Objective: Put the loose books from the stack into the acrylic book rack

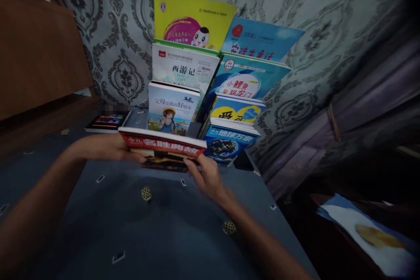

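Note:
Between my two hands is a book with a red and dark cover (164,151), its white page edge facing up. My left hand (110,146) grips its left end, thumb on the front cover. At the right end my right hand (205,173) holds it, thumb and fingers on the cover. Directly behind stands a light blue book with a girl in a hat (172,107). Farther back in that row are a white book (183,68) and a tall yellow-green one (193,22). To the right, a second row starts with a blue book showing a globe (226,144).
A dark-covered book or device (108,120) lies flat at the left, near a brown wooden cabinet (39,52). Patterned wallpaper (121,70) rises behind the table (98,227). At the right hangs a purple-grey curtain (305,153), with a blue and white packet (364,232) below it.

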`<state>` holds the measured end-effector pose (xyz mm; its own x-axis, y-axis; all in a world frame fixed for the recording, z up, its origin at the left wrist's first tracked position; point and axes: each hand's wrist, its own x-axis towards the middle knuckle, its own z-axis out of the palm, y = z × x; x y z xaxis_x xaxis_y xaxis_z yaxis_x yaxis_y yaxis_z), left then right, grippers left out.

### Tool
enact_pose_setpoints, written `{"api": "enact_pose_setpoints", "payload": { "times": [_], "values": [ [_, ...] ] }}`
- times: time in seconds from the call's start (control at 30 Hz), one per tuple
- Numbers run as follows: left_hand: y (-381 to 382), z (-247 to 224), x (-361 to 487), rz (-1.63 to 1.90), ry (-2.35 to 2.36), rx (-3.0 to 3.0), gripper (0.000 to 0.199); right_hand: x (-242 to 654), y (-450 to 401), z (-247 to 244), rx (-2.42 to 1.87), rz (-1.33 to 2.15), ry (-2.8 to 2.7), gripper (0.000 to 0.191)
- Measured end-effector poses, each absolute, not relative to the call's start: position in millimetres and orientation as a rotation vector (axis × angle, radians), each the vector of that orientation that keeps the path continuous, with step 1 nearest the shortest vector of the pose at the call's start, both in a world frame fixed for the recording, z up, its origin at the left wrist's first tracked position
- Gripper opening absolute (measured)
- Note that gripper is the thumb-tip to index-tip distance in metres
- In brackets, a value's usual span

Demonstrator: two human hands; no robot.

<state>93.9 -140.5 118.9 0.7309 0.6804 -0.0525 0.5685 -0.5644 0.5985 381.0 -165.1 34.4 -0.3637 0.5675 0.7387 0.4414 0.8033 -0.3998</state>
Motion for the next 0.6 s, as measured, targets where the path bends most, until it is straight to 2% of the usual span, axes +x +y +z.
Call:
{"api": "enact_pose_setpoints", "payload": {
  "times": [0.07, 0.2, 0.27, 0.37, 0.6],
  "values": [
    [-138, 130, 97, 0.437, 0.968, 2.309, 0.040, 380, -157, 53, -0.760, 0.197, -2.020, 0.022],
    [-136, 135, 108, 1.142, 1.144, 2.237, 0.037, 380, -145, 89, -0.783, 0.291, -1.935, 0.021],
    [-134, 133, 115, 1.365, 1.244, 2.223, 0.038, 379, -139, 102, -0.782, 0.292, -1.883, 0.021],
    [-131, 127, 121, 1.418, 1.394, 2.301, 0.036, 377, -128, 110, -0.789, 0.253, -1.870, 0.023],
    [-115, 109, 121, 1.177, 1.502, 2.389, 0.032, 382, -108, 95, -0.906, 0.245, -1.931, 0.030]
  ]
}}
